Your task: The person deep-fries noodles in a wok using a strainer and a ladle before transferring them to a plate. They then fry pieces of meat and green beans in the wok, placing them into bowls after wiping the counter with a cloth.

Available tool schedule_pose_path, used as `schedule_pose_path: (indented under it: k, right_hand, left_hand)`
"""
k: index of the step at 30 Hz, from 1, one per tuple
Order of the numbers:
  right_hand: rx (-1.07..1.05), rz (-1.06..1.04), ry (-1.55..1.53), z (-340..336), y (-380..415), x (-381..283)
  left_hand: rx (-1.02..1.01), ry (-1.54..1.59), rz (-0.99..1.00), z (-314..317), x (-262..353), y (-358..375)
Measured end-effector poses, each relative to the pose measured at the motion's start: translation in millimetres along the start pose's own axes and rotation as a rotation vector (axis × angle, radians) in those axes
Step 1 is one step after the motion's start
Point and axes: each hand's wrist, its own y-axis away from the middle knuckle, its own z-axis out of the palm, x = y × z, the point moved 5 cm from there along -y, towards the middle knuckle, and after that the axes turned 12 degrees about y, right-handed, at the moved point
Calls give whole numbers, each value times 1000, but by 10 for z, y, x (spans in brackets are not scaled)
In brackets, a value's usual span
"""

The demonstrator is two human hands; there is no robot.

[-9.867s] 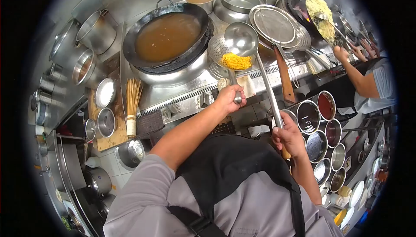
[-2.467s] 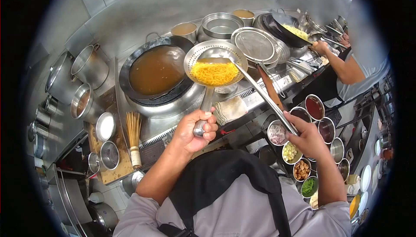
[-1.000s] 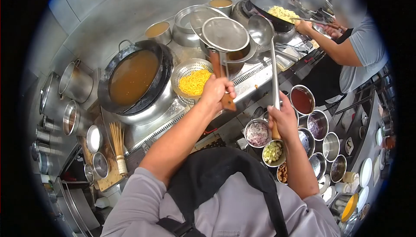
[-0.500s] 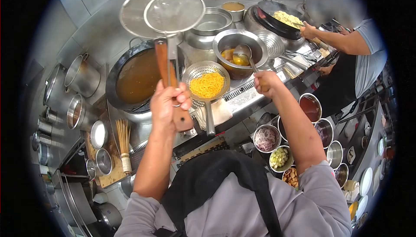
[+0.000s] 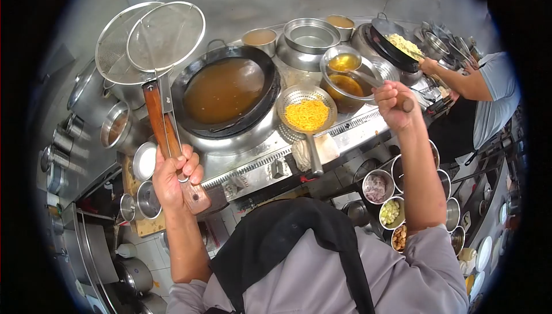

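Note:
My left hand is closed around the handles of two round mesh strainers. One has a wooden handle. Their overlapping meshes are raised left of a black wok of brown liquid. My right hand grips a ladle with clear yellow liquid in its bowl. The ladle is above a steel pot that also holds yellow-brown liquid. Between the wok and that pot lies a perforated skimmer heaped with thin yellow shreds.
A steel basin of water and a pot of liquid stand behind. To the right, another person's hand is at a second wok with pale yellow food. Bowls of chopped ingredients are low right. A folded cloth lies under the skimmer handle.
The ladle has risen out of the steel pot with yellow liquid in it. My left hand has moved left and down with the strainers. My view has turned slightly left.

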Motion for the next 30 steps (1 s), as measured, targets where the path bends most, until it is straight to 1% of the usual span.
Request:
schedule_pose_path:
  k: [2, 4, 8, 10, 11, 13, 14, 16, 18, 19, 20, 22, 23, 25, 26, 28, 30]
  right_hand:
    - [8, -41, 84, 297, 57, 131]
    - [-62, -18, 107, 544, 58, 291]
    - [-151, 34, 18, 994, 30, 758]
    - [-242, 46, -46, 1087, -73, 954]
    - [-247, 55, -38, 1131, -129, 1055]
    - [-177, 95, -31, 1204, -277, 1321]
    - [-181, 148, 6, 1237, -386, 1449]
    - [-104, 177, 156, 1249, -642, 1661]
    - [-69, 203, 305, 1198, -909, 1812]
    - [-12, 80, 543, 1188, -981, 1881]
    - [127, -9, 717, 1133, -1003, 1960]
    - [323, -330, 1254, 1187, -838, 2165]
    - [325, -333, 1251, 1044, -755, 2214]
    - [371, -628, 1503, 735, -574, 2059]
    - [372, -626, 1505, 611, -519, 1958]
    - [367, -669, 1258, 381, -358, 1671]
    - [435, -621, 1228, 224, -199, 1272]
  left_hand:
    - [30, 4, 26, -151, 164, 73]
    - [59, 4, 37, -266, 302, 150]
    - [62, 42, 3, -534, 513, 228]
    - [57, 43, -2, -587, 575, 257]
    - [63, 50, -3, -620, 595, 265]
    - [71, 51, -8, -627, 649, 301]
    - [76, 45, -25, -630, 679, 312]
    - [66, 59, -35, -668, 722, 309]
    - [54, 61, -51, -646, 724, 303]
    - [38, 73, -61, -602, 724, 304]
    - [32, 70, -63, -568, 722, 310]
    - [49, 32, -65, -523, 704, 307]
    - [46, 30, -67, -501, 682, 290]
    - [49, 4, -45, -459, 574, 259]
    - [50, 6, -47, -452, 531, 243]
    - [30, 70, -67, -425, 440, 199]
    - [25, 84, -69, -379, 364, 197]
